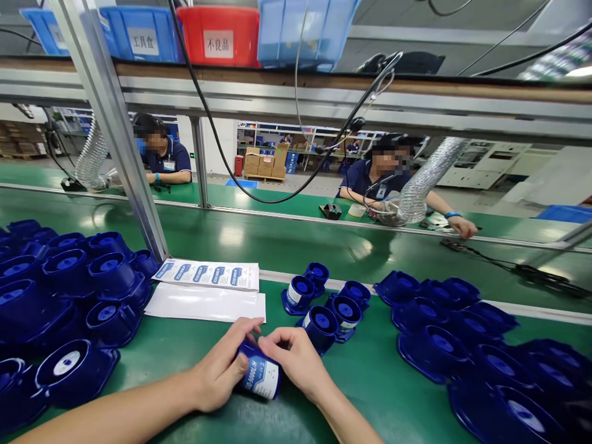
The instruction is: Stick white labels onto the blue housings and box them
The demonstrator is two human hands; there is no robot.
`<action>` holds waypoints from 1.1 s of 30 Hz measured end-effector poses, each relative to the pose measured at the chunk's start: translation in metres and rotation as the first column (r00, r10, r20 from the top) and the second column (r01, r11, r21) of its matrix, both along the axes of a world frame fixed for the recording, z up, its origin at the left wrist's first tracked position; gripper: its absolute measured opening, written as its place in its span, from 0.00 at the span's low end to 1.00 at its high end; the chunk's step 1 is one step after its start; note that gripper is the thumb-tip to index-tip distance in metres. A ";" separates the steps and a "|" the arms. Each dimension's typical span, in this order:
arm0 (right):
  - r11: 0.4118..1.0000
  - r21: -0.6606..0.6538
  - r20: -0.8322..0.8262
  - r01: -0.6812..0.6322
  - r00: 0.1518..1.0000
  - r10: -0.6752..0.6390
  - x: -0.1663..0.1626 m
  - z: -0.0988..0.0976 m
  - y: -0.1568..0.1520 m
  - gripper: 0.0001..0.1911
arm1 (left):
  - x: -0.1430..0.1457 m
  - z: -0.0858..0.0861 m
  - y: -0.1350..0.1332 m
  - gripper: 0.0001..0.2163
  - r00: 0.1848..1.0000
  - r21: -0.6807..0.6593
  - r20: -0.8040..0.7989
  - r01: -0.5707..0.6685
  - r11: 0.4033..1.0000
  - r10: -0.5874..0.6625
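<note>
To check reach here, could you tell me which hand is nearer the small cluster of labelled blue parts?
Right. The right hand sits close below-left of the cluster of labelled blue parts; the left hand lies farther left, across the held blue part.

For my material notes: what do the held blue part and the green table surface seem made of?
Blue part: likely moulded plastic, glossy highlights; its label looks like printed paper. Table surface: probably rubbery mat, faint sheen reflecting lamps.
</note>
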State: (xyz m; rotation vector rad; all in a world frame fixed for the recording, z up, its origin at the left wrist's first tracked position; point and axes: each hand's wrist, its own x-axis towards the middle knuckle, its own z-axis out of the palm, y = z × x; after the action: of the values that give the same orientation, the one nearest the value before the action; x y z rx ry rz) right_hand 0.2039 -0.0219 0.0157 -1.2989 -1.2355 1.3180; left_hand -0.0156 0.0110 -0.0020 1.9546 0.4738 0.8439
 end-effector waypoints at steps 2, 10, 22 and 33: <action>1.000 -0.010 -0.014 0.007 1.000 -0.007 0.006 0.000 -0.002 0.30 | 0.003 -0.003 0.006 0.29 0.995 -0.176 0.034 -0.088 0.980 0.096; 0.951 -0.217 -0.466 -0.222 0.879 0.099 0.003 -0.007 -0.016 0.28 | 0.019 -0.009 0.015 0.35 0.918 -0.585 0.258 -0.098 0.805 0.300; 0.985 -0.124 -0.748 -0.116 0.664 -0.016 -0.016 -0.022 -0.021 0.37 | 0.016 0.001 -0.011 0.36 0.932 -0.542 0.308 0.009 0.840 0.189; 0.973 -0.182 -0.676 -0.141 0.737 -0.020 -0.018 -0.007 -0.026 0.35 | 0.007 -0.002 -0.009 0.24 0.916 -0.549 0.391 0.153 0.822 0.091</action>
State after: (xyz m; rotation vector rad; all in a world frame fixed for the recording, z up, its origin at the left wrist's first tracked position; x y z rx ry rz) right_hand 0.1861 -0.0483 0.0088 -0.7822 -0.6225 1.8041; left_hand -0.0081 0.0022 -0.0044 1.1890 0.3866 0.9247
